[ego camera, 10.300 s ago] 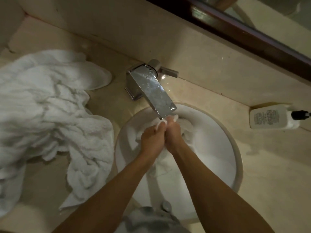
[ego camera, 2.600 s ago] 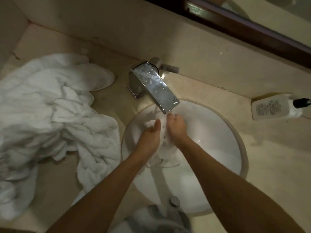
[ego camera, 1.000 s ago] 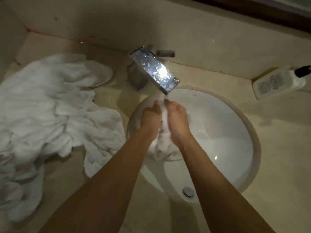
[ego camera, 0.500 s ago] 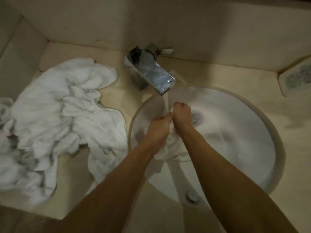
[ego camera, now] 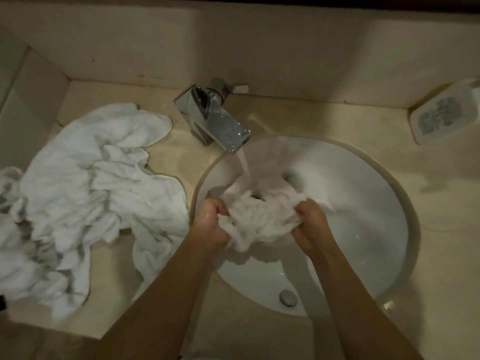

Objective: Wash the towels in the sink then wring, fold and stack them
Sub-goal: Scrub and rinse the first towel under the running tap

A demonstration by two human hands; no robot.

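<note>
- Head view: I was in the washing step, with one towel [ego camera: 259, 216] bunched in the sink [ego camera: 363, 209] under the water running from the tap [ego camera: 215, 123].
- My left hand [ego camera: 211, 222] was curled tight round the towel's left end; my right hand [ego camera: 310, 227] gripped its right end, fingers closed into the cloth, and the wet bundle was stretched between them.
- The towel sat over the middle of the basin, just below the stream, above the drain plug [ego camera: 287, 297] near my side.
- As I judged it, nothing was finished: this towel was soaked but not wrung, folded or stacked.
- The pile [ego camera: 85, 188] of other towels lay crumpled on the tabletop [ego camera: 166, 157] left of the sink, one edge reaching close to the rim. I could not tell whether any were washed.
- A bottle [ego camera: 441, 115] lay on its side at the far right.
- No folded stack showed anywhere, so most of the job seemed left.
</note>
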